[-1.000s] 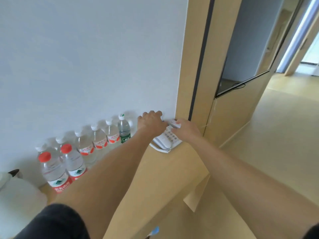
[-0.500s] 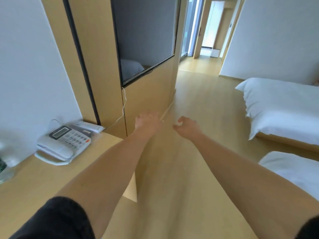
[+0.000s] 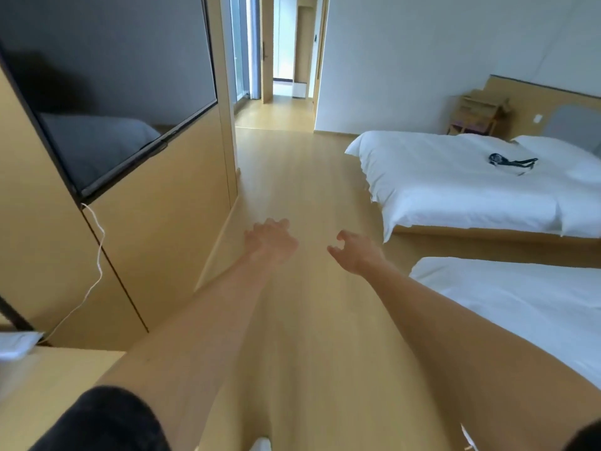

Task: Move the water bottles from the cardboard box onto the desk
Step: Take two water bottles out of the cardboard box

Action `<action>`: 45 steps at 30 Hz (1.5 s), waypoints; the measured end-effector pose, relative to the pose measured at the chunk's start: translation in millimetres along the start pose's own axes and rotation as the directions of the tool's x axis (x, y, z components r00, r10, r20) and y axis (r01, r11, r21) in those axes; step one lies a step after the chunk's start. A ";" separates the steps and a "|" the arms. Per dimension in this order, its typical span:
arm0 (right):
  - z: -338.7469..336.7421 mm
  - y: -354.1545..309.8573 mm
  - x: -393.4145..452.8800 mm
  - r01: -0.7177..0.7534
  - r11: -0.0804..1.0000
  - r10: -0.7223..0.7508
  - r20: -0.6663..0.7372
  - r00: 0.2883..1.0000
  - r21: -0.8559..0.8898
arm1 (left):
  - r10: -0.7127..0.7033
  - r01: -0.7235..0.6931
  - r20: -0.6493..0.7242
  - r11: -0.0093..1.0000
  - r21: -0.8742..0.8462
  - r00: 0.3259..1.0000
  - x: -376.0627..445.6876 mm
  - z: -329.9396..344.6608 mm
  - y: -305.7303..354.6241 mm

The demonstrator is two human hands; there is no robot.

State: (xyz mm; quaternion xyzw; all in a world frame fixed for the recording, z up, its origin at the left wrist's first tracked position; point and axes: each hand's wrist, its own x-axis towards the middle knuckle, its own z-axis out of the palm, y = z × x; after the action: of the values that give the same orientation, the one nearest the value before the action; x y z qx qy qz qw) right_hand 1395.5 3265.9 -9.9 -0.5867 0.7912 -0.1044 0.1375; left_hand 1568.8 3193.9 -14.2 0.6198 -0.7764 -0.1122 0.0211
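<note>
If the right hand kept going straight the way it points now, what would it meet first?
Nothing close: the right hand, empty with fingers loosely curled, points along the bare wooden floor between the TV panel and the far bed, toward the doorway. Depth is uncertain.

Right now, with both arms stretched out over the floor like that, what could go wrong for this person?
Both hands hold nothing: the left hand and right hand hang loosely curled over bare floor. No box or bottle is in view, so the next reach may need some searching. The near bed sits close beside the right arm, so a wide turn might bump it. The white cable hanging down the wooden panel beside the desk corner could perhaps snag a passing arm.
</note>
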 end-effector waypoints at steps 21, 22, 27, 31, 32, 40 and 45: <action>-22.3 16.8 270.7 -0.221 0.975 0.220 0.015 0.975 0.011 | 0.198 -0.214 0.137 0.970 0.116 0.971 297.2 -40.6 27.6; -23.9 20.2 283.2 -0.216 0.976 0.216 0.012 0.976 0.011 | 0.199 -0.215 0.137 0.969 0.118 0.970 309.0 -40.2 32.8; -31.7 43.3 354.1 -0.200 0.979 0.199 0.027 0.980 0.030 | 0.203 -0.223 0.141 0.964 0.146 0.969 371.1 -34.8 62.8; -45.9 71.2 422.6 -0.187 0.982 0.186 0.038 0.982 0.025 | 0.180 -0.198 0.124 0.969 0.150 0.976 438.0 -37.9 95.6; -51.4 80.1 440.6 -0.188 0.982 0.187 0.040 0.982 0.019 | 0.170 -0.186 0.122 0.973 0.139 0.978 456.4 -39.5 105.7; -103.8 151.2 582.5 -0.200 0.978 0.203 0.042 0.978 -0.061 | 0.138 -0.146 0.099 0.986 0.077 0.985 588.9 -48.6 194.5; -114.1 165.1 659.5 -0.173 0.982 0.178 0.057 0.982 -0.079 | 0.131 -0.137 0.096 0.989 0.063 0.987 653.3 -49.1 216.6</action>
State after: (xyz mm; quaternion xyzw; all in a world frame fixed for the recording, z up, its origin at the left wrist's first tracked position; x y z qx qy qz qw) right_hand 1027.6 2682.9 -19.3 -0.5223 0.8384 -0.0435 0.1497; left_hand 1219.0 2599.5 7.5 0.5607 -0.8199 -0.1120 -0.0284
